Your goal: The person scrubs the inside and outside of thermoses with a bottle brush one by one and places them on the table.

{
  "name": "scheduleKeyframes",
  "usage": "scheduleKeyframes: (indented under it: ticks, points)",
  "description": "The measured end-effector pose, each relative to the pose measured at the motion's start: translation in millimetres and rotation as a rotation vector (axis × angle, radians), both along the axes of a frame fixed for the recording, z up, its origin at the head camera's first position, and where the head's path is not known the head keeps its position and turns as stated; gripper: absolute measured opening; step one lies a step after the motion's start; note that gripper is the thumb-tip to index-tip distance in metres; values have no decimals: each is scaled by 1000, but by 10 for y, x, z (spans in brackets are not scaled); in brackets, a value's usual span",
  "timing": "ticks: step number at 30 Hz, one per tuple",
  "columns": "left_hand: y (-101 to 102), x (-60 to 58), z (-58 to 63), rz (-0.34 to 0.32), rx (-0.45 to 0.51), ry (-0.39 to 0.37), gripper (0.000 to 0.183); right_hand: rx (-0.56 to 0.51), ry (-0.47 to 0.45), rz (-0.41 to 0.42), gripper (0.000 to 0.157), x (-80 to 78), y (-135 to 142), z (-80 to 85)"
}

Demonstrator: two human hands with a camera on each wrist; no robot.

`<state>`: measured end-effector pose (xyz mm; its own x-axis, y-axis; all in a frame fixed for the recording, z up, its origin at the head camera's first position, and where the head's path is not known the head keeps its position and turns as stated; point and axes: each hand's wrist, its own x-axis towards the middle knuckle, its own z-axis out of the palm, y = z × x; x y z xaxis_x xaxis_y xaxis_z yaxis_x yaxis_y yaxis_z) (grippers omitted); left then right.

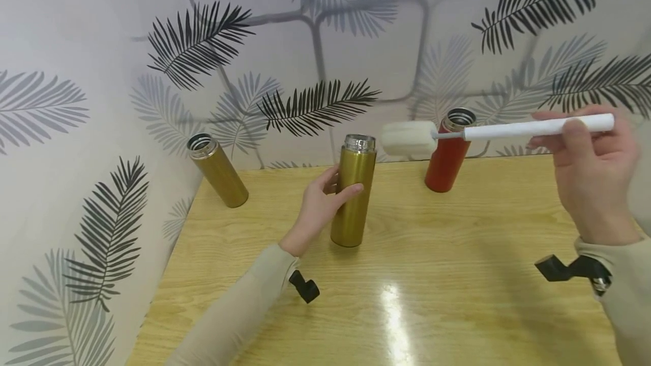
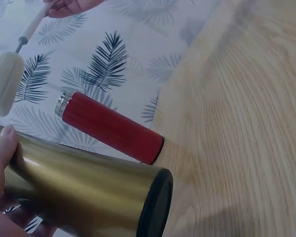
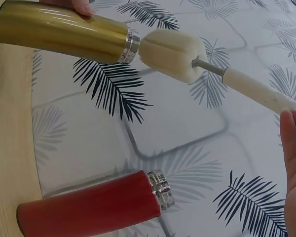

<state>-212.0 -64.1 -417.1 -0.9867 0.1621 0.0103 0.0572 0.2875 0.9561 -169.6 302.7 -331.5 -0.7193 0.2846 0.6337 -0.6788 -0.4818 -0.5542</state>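
My left hand grips a gold thermos bottle round its body, thumb across the front. The bottle has no lid, and its bare steel neck points up. Its black base shows in the left wrist view. In my right hand is a bottle brush, held by its white handle between thumb and fingers. The brush's cream sponge head lies level, to the right of the gold bottle's mouth. In the right wrist view the sponge is in line with that mouth, outside it.
A lidless red thermos bottle stands at the back of the wooden table, behind the brush. Another lidless gold bottle stands at the back left. A leaf-patterned wall rises right behind the table.
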Motion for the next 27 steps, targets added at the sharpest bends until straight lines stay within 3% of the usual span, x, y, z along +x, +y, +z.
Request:
scheduleKeyframes:
  ticks: [7,12,16,20,25,27]
  points:
    - [25,-9,-6,-62,227,-160,65,66,-5,140,11,23,-73,-108]
    - [26,-10,-6,-102,291,-222,60,172,-35,132,15,27,-116,-196]
    - [2,-7,-1,-132,341,-239,59,303,-94,46,14,50,-95,-264]
    - [-29,-15,8,-139,383,-270,56,534,-110,-82,18,82,-41,-326]
    - [-63,-39,6,-140,389,-298,55,957,-45,-396,20,26,35,-462]
    - [-73,-49,-1,-153,389,-306,55,1105,17,-506,37,-20,63,-516]
